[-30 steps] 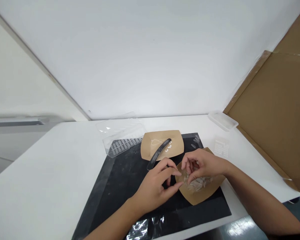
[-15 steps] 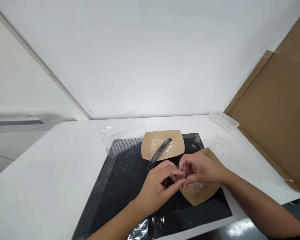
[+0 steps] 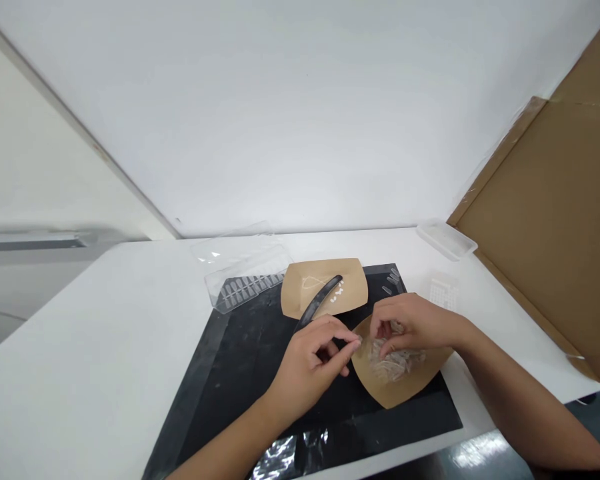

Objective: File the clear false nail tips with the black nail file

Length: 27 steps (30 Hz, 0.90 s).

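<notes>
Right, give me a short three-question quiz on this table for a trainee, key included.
1. True or false: the black curved nail file lies across the far kraft paper tray.
2. Which hand is over the clear nail tips in the near kraft paper tray, left or right?
3. Fill in the blank: both trays sit on a black ____.

Key: 1 true; 2 the right hand; 3 mat.
</notes>
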Motion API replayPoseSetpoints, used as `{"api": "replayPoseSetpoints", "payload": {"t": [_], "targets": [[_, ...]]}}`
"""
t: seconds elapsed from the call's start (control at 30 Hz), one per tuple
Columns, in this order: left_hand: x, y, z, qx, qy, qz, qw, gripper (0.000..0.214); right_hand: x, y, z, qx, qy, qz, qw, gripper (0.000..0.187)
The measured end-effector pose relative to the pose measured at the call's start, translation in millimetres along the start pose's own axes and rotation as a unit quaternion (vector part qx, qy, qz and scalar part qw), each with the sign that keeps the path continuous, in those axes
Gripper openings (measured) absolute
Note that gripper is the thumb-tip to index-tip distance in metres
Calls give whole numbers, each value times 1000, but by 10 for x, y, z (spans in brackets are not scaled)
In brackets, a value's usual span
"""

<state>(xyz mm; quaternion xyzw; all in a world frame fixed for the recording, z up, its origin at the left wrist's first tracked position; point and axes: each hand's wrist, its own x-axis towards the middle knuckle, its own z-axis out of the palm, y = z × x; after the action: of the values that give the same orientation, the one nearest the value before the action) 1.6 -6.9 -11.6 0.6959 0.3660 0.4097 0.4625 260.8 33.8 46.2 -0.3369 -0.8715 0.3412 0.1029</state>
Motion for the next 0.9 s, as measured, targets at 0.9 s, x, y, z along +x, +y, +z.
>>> {"api": "replayPoseSetpoints", "payload": {"t": [0.9], "targets": [[6, 32, -5, 40, 117, -19, 992, 20, 37, 2, 143, -34, -51, -27, 998, 10]]}}
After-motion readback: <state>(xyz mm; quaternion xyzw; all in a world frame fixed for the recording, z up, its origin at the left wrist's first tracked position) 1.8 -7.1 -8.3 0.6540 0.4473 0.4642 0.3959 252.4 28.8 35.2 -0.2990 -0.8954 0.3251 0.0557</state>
